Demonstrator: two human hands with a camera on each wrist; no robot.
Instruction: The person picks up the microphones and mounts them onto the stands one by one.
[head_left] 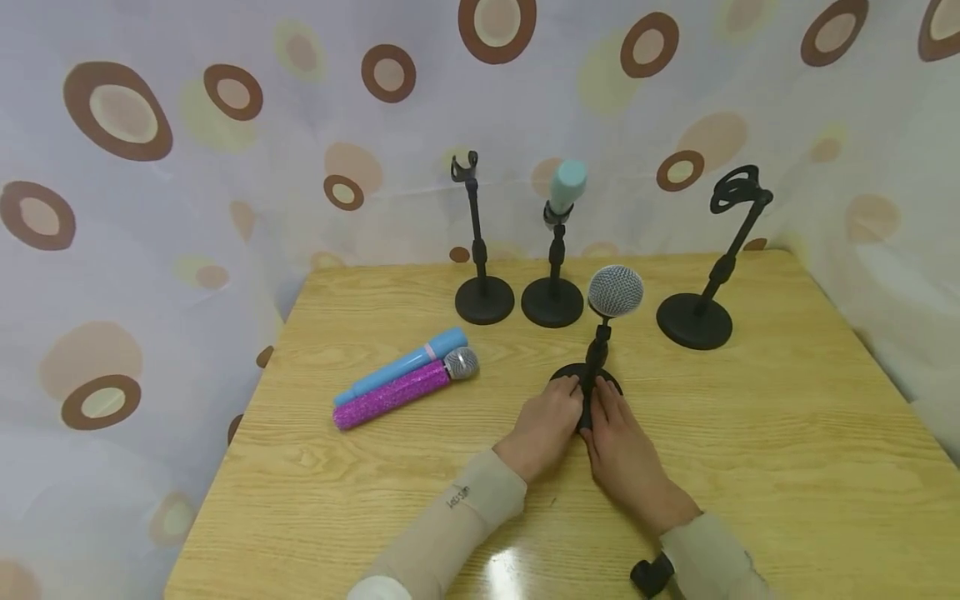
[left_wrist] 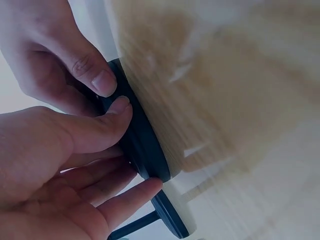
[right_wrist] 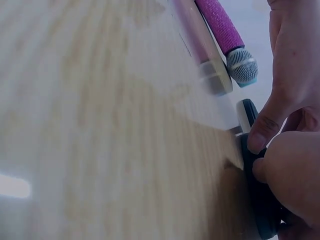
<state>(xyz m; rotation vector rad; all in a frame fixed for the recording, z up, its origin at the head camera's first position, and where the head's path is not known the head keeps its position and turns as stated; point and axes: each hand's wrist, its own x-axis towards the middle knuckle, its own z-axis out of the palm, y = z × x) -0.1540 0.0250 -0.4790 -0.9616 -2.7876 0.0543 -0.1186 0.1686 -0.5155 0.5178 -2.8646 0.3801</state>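
A black desktop microphone stand (head_left: 597,354) stands near the middle of the wooden table, bearing a microphone with a silver mesh head (head_left: 616,291). My left hand (head_left: 543,429) grips the left side of its round base, and my right hand (head_left: 626,454) holds the right side. Both thumbs meet at the near rim of the base (left_wrist: 145,145) in the left wrist view, while the other fingers reach over and around it. Part of the base lies hidden under the hands.
A purple glitter microphone (head_left: 390,395) and a blue microphone (head_left: 405,365) lie side by side on the left. Behind are a stand with a bare clip (head_left: 480,250), a stand holding a mint microphone (head_left: 567,185), and another bare stand (head_left: 723,267) at right. Patterned cloth (head_left: 420,167) hangs behind.
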